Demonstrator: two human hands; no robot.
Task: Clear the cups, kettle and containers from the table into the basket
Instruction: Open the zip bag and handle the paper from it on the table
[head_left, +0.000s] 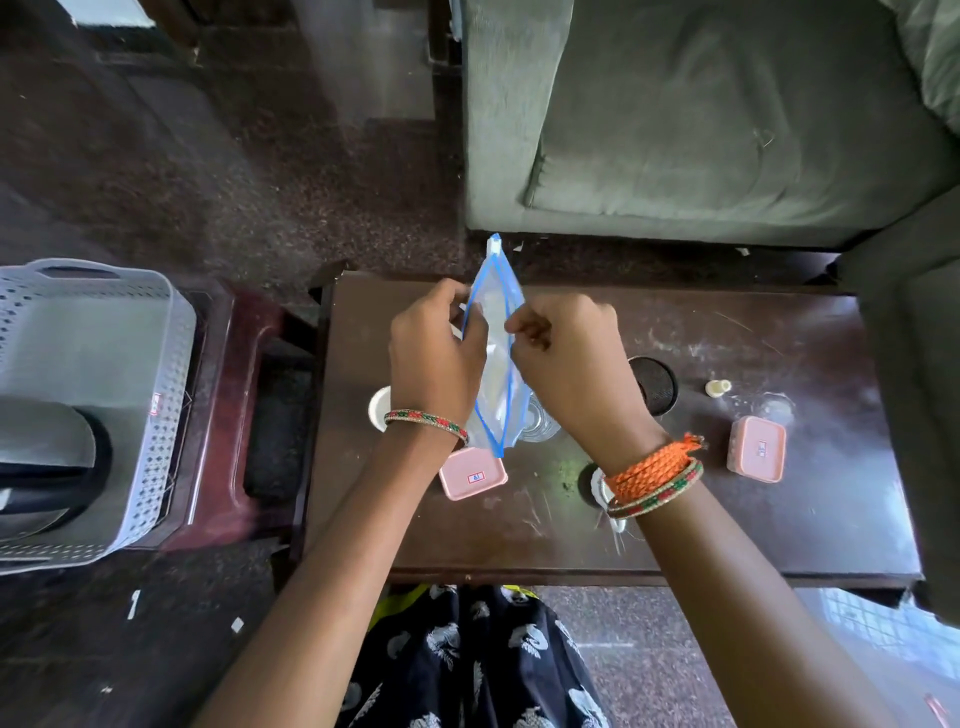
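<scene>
Head view | dark scuffed table (779, 519) | green sofa (727, 130) beyond | floor perhaps speckled stone

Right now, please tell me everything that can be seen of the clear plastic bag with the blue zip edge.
The clear plastic bag with the blue zip edge is thin, see-through film with blue lines along its sides and a small slider at its far tip. It is held in the air above the dark wooden table, edge-on to the camera, its mouth pulled apart. The left hand pinches one side and the right hand the other. Something pale seems to lie inside; what it is cannot be told. Its lower corner hangs above a pink square container.
</scene>
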